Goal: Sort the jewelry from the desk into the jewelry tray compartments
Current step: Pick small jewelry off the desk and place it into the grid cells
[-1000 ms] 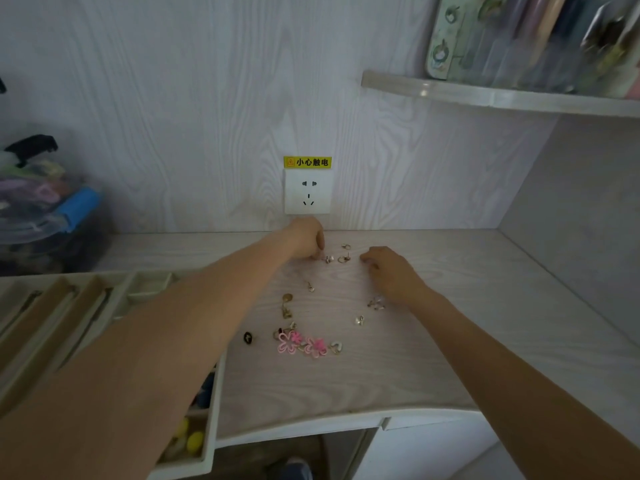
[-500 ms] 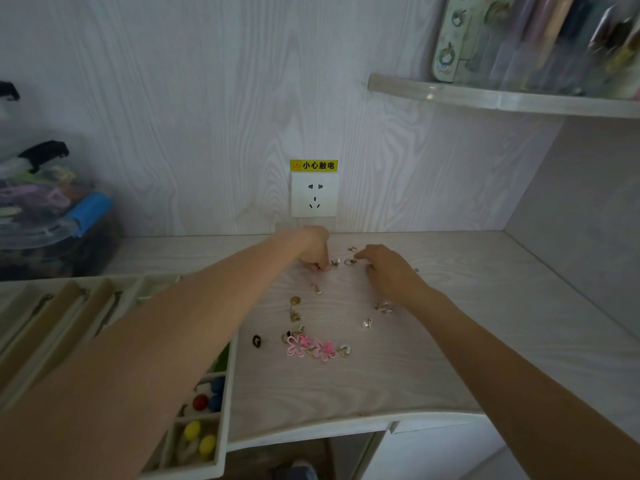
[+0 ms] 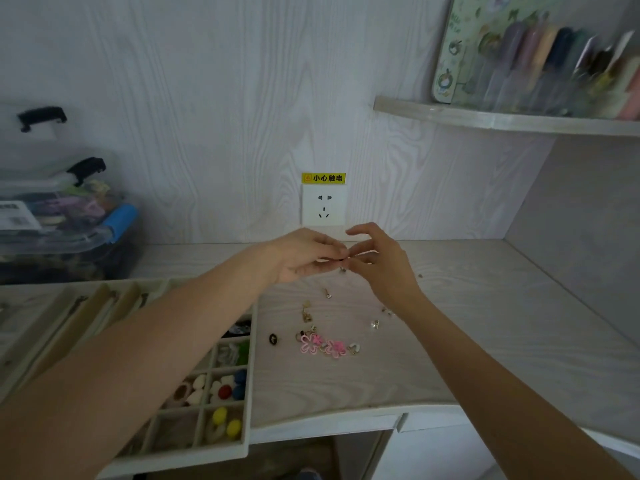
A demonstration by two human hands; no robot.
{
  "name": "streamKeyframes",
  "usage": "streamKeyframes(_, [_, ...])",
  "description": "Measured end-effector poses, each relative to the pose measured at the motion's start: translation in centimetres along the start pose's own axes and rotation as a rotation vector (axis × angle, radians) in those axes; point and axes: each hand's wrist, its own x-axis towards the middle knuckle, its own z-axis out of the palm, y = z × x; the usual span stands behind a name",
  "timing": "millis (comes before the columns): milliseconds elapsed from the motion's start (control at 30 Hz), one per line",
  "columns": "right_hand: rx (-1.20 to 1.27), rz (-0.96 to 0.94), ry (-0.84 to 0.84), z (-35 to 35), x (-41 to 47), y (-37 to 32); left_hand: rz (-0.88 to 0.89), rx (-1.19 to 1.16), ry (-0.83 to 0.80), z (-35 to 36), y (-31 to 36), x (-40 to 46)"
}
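Note:
My left hand [image 3: 304,254] and my right hand [image 3: 381,265] meet fingertip to fingertip above the back of the desk, below the wall socket. Between the fingertips both pinch a small dark earring [image 3: 343,260]; a tiny piece hangs under it. Loose jewelry lies on the desk in front: two pink flower earrings [image 3: 323,346], a black ring [image 3: 273,339], a gold earring [image 3: 306,311], a small stud [image 3: 327,293] and silver studs [image 3: 375,323]. The jewelry tray [image 3: 247,375] lies at the left, its small compartments holding coloured pieces; my left forearm hides part of it.
A clear plastic storage box [image 3: 59,216] with black latches stands at the back left. A wall socket [image 3: 323,207] with a yellow label sits on the back wall. A shelf [image 3: 502,119] with items juts out at the upper right. The desk edge [image 3: 346,415] curves near me.
Both hands have lifted off the desk and come together, now pinching a small earring between their fingertips. The view has tilted, showing more of the tray.

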Motion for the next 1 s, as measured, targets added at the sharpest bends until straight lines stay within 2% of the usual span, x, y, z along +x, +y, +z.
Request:
streamKeyframes(233, [0.035,-0.052,0.023,-0.6,-4.2,-3.6,-0.046,-0.207,-0.067,0.1,0.2,-5.6])
streamKeyframes(367, [0.151,-0.074,-0.009,-0.5,-5.9,-5.4,-0.028,-0.307,0.005,0.1,-0.2,-9.2])
streamKeyframes(467, [0.315,-0.016,-0.05,0.1,-7.3,-6.6,0.064,-0.249,0.132,-0.2,-0.4,-12.1])
streamKeyframes(600, [0.481,0.119,-0.11,1.6,-9.4,-7.9,0.14,-0.224,0.161,-1.5,-0.8,-15.8])
streamKeyframes(700, [0.448,0.159,-0.149,3.1,-10.3,-8.9,0.141,-0.146,0.179,-2.4,-1.4,-18.1])
streamKeyframes(833, [0.365,0.153,-0.205,5.4,-11.0,-10.2,0.161,0.124,0.331,-4.6,-2.5,-20.7])
streamKeyframes(1000, [0.315,0.132,-0.268,8.5,-11.4,-11.1,0.174,0.168,0.366,-7.4,-3.7,-23.3])
